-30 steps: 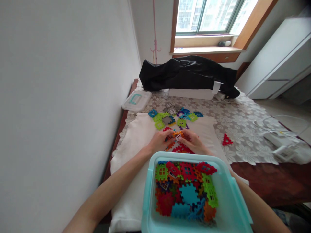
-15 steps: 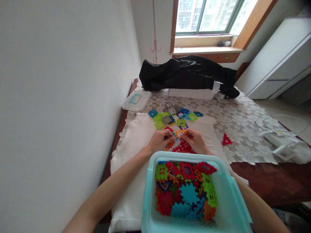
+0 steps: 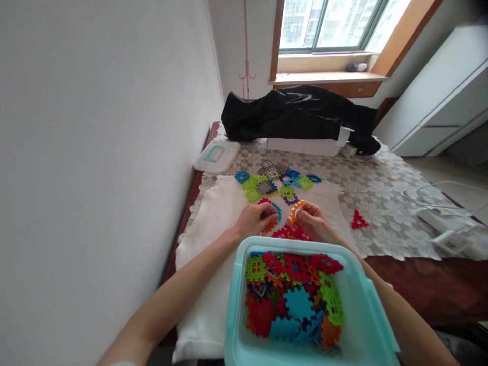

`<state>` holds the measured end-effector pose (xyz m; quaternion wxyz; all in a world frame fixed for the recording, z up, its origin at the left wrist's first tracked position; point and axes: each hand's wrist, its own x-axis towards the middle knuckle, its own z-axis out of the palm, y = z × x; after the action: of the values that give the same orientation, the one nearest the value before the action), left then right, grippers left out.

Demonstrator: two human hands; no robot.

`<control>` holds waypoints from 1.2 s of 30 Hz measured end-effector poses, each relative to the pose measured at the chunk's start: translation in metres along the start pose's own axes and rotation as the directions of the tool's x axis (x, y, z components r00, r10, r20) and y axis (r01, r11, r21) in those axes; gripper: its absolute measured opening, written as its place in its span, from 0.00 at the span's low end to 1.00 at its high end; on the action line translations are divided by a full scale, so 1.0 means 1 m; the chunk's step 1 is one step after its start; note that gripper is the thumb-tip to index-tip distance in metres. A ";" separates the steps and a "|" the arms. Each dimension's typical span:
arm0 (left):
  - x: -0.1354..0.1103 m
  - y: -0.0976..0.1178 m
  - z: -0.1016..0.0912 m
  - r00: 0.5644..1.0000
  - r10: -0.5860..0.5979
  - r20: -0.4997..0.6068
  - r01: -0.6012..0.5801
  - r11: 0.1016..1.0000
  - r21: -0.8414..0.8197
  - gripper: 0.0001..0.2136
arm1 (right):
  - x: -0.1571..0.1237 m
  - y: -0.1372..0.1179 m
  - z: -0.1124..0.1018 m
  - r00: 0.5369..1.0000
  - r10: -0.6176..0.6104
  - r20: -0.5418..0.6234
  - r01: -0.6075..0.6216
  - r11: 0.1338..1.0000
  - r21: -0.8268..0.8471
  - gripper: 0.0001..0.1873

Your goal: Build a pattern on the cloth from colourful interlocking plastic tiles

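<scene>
Held an orange toothed tile (image 3: 297, 211) tilted nearly on edge, pinched between the fingers of the right hand (image 3: 317, 222), near red window tiles (image 3: 292, 232) on a white cloth (image 3: 213, 244). Had the left hand's (image 3: 254, 219) fingers bent close beside a turquoise tile (image 3: 278, 211); could not tell about any grip on it. Risked dropping the orange tile among the red ones, because of so small a hold at one edge. Risked nudging the turquoise tile askew with a careless left fingertip. Showed, between the forearms, a turquoise tub (image 3: 233, 305) of jumbled tiles (image 3: 299, 304), likely to spill if bumped by a wrist. Lay overlapped beyond the hands: lime tiles (image 3: 252, 194), easily scattered by a tug on the cloth. Included, well apart on the right, a red triangle (image 3: 360, 225) on the lace tablecloth (image 3: 385, 203) over the counter (image 3: 415, 279), easily overlooked there.
</scene>
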<state>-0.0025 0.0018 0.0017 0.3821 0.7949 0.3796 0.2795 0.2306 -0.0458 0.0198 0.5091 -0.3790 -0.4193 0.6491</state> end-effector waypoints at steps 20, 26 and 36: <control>-0.001 0.005 -0.002 1.000 -0.008 0.010 0.007 1.000 0.021 0.11 | -0.012 -0.011 -0.011 0.848 0.087 0.522 -0.078 0.996 -0.039 0.29; -0.001 0.005 -0.003 1.000 -0.009 0.010 0.009 1.000 0.013 0.11 | -0.009 -0.012 -0.011 0.767 0.144 0.626 -0.153 0.987 -0.040 0.25; -0.001 0.002 -0.002 1.000 -0.004 0.018 0.004 1.000 -0.004 0.10 | -0.008 -0.019 -0.004 0.800 0.073 0.595 -0.055 0.997 -0.047 0.26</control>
<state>-0.0031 0.0007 0.0045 0.3877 0.7959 0.3771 0.2722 0.2422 -0.0507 0.0364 0.3241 -0.1767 -0.5539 0.7463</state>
